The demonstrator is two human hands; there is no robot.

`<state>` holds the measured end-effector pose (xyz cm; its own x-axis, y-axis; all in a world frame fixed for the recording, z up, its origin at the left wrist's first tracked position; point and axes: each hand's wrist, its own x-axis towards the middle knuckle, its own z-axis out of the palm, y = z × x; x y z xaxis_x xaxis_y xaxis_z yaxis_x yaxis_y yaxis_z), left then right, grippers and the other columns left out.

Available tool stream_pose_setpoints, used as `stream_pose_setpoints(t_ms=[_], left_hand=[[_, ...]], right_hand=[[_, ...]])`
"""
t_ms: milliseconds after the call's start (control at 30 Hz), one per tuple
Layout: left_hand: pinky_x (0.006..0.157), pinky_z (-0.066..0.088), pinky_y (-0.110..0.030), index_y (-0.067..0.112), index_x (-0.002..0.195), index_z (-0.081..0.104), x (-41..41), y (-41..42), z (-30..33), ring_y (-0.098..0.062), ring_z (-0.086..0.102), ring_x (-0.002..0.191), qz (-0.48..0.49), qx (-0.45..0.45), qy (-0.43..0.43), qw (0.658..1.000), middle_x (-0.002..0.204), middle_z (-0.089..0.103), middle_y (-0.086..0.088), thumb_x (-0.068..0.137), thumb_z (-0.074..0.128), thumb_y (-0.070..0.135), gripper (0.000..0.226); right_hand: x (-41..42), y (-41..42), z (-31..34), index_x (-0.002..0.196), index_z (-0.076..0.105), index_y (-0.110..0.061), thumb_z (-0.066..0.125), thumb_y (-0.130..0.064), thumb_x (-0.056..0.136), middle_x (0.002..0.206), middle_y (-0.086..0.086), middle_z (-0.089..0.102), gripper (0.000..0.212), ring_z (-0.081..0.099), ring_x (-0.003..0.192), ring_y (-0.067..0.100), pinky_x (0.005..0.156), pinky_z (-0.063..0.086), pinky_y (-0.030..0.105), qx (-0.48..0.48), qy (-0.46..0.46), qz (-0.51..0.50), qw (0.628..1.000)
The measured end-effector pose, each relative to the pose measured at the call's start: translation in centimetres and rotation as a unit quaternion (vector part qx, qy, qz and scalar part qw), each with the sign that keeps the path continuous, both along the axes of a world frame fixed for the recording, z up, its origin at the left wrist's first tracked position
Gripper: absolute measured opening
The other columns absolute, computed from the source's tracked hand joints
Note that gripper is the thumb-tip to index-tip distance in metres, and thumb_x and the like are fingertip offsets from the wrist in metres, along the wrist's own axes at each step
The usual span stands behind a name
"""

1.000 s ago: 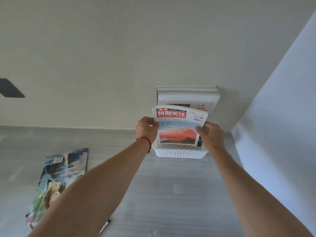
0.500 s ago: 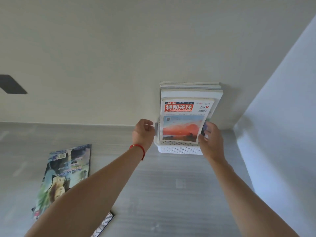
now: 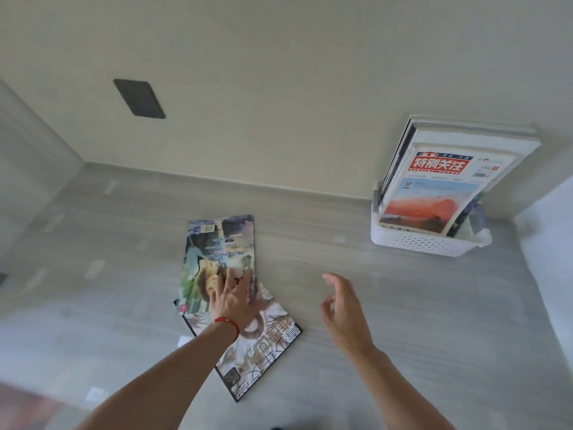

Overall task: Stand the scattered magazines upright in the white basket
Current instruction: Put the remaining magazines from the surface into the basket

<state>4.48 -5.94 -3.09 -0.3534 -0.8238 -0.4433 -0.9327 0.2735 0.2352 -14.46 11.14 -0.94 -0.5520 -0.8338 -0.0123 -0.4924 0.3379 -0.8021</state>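
The white basket [image 3: 415, 243] stands at the right against the wall, with several magazines upright in it. The front one is a red-titled magazine [image 3: 434, 193] with a sunset cover. Two magazines lie flat on the grey floor: a green-toned magazine [image 3: 214, 252] partly over a black-edged magazine [image 3: 263, 346]. My left hand [image 3: 234, 301], red string on its wrist, rests flat with spread fingers where the two overlap. My right hand [image 3: 341, 308] hovers open to the right of them, holding nothing.
A beige wall runs along the back, carrying a dark rectangular plate [image 3: 139, 98]. A white surface [image 3: 548, 259] rises at the right beside the basket. Grey wood-look floor [image 3: 403, 321] spreads between the flat magazines and the basket.
Both hands let go of the red-titled magazine, which now stands in the basket. The view swung left and down; my left hand now lies on the floor magazines and my right hand is open.
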Motion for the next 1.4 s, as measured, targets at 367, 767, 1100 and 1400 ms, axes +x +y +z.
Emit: stream_pose_setpoints(t_ms=[367,767,1100,1400], left_hand=[[0.126,-0.001,-0.059,0.048,0.143,0.044,2.2,2.5,-0.4,-0.018,0.001,0.159,-0.419,-0.101,0.052,0.901,0.167,0.020,0.016,0.090,0.053,0.002,0.071],[0.116,0.038,-0.041,0.018,0.148,0.042,-1.2,8.3,1.6,-0.026,0.030,0.143,-0.180,0.031,0.121,0.976,0.154,0.038,-0.006,0.089,0.060,0.017,0.062],[0.050,0.051,-0.016,0.017,0.098,0.066,-4.3,6.8,1.6,-0.008,0.057,0.058,0.112,0.244,0.249,0.931,0.083,0.066,-0.002,0.095,0.064,0.006,0.011],[0.063,0.053,-0.030,0.022,0.104,0.065,-9.0,5.1,7.0,-0.015,0.054,0.066,0.136,0.261,0.420,0.859,0.081,0.064,-0.004,0.101,0.056,0.008,0.017]], right_hand=[[3.7,-0.9,0.1,0.148,0.044,-0.021,0.062,-0.006,0.091,0.154,0.002,0.044,0.062,0.043,0.142,0.021,0.117,0.040,0.046,0.132,0.143,0.071,0.978],[5.2,3.2,-0.5,0.144,0.037,-0.015,0.066,-0.046,0.094,0.137,0.015,0.046,0.065,0.044,0.127,0.034,0.103,0.045,0.047,0.303,0.072,-0.185,0.932],[0.0,5.2,-0.5,0.115,0.064,-0.006,0.070,-0.011,0.082,0.112,0.018,0.071,0.034,0.067,0.091,0.029,0.069,0.048,0.033,0.215,-0.188,-0.253,0.924],[-5.7,8.4,-0.4,0.124,0.053,-0.023,0.074,-0.028,0.092,0.111,-0.001,0.070,0.038,0.068,0.101,0.015,0.087,0.056,0.040,0.072,-0.355,-0.169,0.917]])
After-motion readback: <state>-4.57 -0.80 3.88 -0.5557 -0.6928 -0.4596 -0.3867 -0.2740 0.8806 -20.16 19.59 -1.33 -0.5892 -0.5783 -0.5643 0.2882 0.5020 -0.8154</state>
